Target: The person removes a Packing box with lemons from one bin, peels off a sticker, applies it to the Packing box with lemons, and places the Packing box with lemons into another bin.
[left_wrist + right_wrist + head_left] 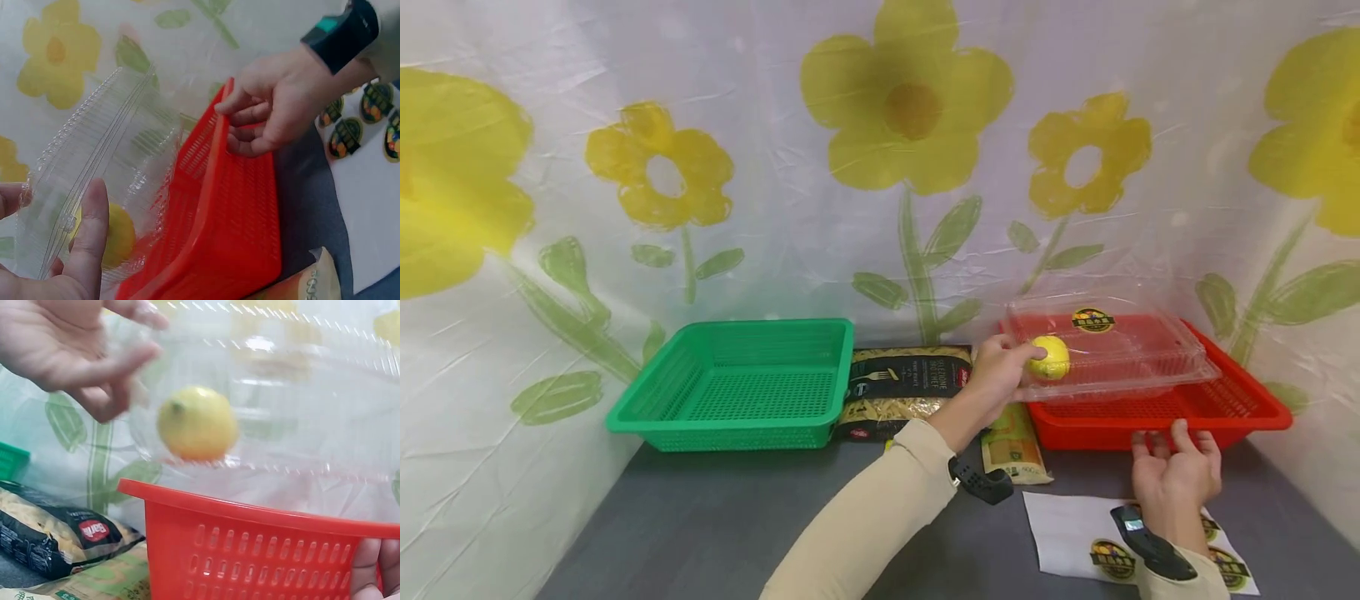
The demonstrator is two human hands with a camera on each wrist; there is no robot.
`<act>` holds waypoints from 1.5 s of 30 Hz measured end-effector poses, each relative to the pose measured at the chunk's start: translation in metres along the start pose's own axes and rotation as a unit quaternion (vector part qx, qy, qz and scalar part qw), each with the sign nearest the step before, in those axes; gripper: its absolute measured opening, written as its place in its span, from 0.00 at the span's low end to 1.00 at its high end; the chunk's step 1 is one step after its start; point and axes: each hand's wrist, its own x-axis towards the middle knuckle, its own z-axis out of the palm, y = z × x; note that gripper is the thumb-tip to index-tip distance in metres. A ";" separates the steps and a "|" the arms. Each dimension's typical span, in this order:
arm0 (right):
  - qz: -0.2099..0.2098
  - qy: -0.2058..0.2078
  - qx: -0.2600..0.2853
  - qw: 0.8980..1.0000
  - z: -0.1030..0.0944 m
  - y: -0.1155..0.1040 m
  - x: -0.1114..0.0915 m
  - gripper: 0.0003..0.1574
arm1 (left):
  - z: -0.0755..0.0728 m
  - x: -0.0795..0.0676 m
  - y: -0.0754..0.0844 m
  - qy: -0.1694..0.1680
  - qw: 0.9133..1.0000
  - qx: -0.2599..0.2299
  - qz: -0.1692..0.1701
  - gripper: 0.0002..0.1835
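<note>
My left hand [996, 379] pinches the near left edge of a clear plastic clamshell box [1138, 360], thumb on one side and fingers on the other. Inside it lies a yellow lemon [1051, 360], close to my thumb. On the box's top is a round dark fruit-logo sticker [1093, 320]. The box is tilted over the red basket [1157, 435], lifted above its rim in the right wrist view. My right hand [1176, 479] holds the basket's front rim; the left wrist view shows the thumb and curled fingers [250, 145] around it.
A green basket [737, 437] stands at the left. Between the baskets lie a black pasta bag [910, 379] and a yellow-green packet [1015, 450]. A white sheet of round stickers [1067, 529] lies at the front right. A flowered curtain [775, 250] hangs behind.
</note>
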 end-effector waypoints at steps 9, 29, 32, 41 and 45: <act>-0.002 0.001 -0.003 1.000 0.000 -0.001 -0.005 0.30 | 0.023 0.012 -0.017 0.045 0.997 0.062 -0.009 0.15; -0.008 -0.008 -0.009 1.000 -0.002 0.004 -0.008 0.24 | 0.034 0.019 -0.022 0.031 0.970 0.234 -0.049 0.20; -0.008 -0.011 -0.010 1.000 -0.003 0.004 -0.009 0.25 | 0.034 0.019 -0.021 0.034 0.967 0.245 -0.055 0.20; -0.007 -0.020 -0.009 1.000 -0.004 0.003 -0.011 0.28 | 0.030 0.020 -0.017 0.053 0.959 0.277 -0.045 0.19; -0.008 -0.020 -0.009 1.000 -0.004 0.003 -0.011 0.28 | 0.024 0.020 -0.019 0.060 0.966 0.246 -0.046 0.19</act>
